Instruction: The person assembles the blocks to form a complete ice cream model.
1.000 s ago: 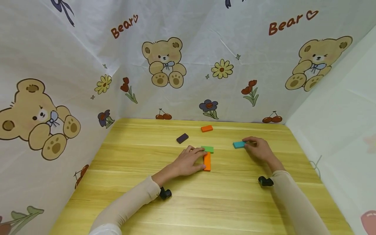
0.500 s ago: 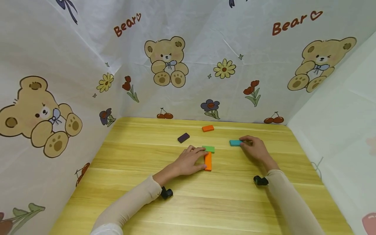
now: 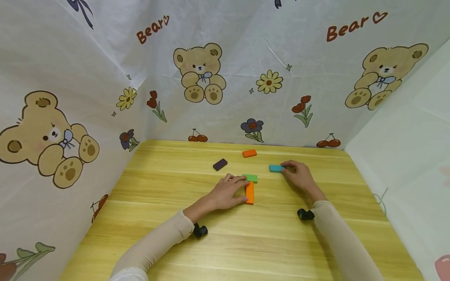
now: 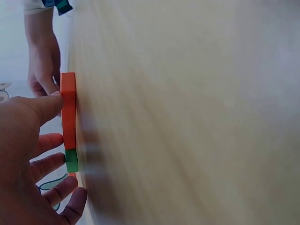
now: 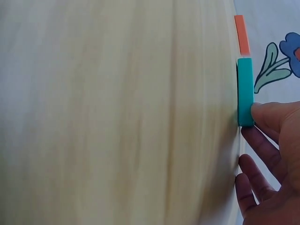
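On the yellow wood-grain table, your loose left hand touches the oblong orange block while your right hand pinches the oblong blue block, now slid leftward, narrowing the gap to the oblong green block on its left.

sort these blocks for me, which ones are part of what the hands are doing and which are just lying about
In the job, it seems:
- blue block, pinched by the right hand
- near orange block, touched by the left hand
- green block, at that one's far end

Probably just lying about, untouched:
- dark block
- far orange block
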The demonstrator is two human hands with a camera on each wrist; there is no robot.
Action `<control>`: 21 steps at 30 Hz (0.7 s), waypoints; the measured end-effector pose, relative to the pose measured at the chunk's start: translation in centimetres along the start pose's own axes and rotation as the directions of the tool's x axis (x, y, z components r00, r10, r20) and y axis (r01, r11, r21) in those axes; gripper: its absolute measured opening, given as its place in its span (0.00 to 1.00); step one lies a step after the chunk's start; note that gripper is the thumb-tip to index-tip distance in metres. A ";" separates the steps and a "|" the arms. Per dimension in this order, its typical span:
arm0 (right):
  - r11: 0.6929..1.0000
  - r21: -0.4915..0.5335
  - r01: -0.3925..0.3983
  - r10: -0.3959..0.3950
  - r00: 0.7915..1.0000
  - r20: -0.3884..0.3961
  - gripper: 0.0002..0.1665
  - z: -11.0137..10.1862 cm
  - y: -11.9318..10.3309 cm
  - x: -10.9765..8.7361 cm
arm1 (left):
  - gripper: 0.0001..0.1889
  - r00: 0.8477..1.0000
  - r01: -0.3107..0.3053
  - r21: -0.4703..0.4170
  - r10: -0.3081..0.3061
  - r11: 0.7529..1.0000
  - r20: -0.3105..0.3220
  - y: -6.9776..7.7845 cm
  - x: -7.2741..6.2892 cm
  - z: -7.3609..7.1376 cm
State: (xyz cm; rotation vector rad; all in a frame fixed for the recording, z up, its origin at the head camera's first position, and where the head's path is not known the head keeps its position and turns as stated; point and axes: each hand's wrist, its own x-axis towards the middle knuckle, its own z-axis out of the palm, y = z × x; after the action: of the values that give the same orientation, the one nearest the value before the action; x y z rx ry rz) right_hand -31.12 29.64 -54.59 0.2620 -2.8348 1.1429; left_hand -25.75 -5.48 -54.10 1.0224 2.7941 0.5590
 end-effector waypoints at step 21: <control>1.000 0.015 0.021 -0.021 0.999 -0.035 0.18 2.7 -1.6 1.9 | 0.33 1.000 -0.004 0.004 0.004 1.000 -0.008 -0.1 -0.1 0.1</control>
State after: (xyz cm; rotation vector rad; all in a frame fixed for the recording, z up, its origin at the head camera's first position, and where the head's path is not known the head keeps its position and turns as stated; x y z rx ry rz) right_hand -32.70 26.41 -55.16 0.2697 -2.7875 1.1543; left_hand -25.73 -5.61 -54.23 1.0293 2.8016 0.5602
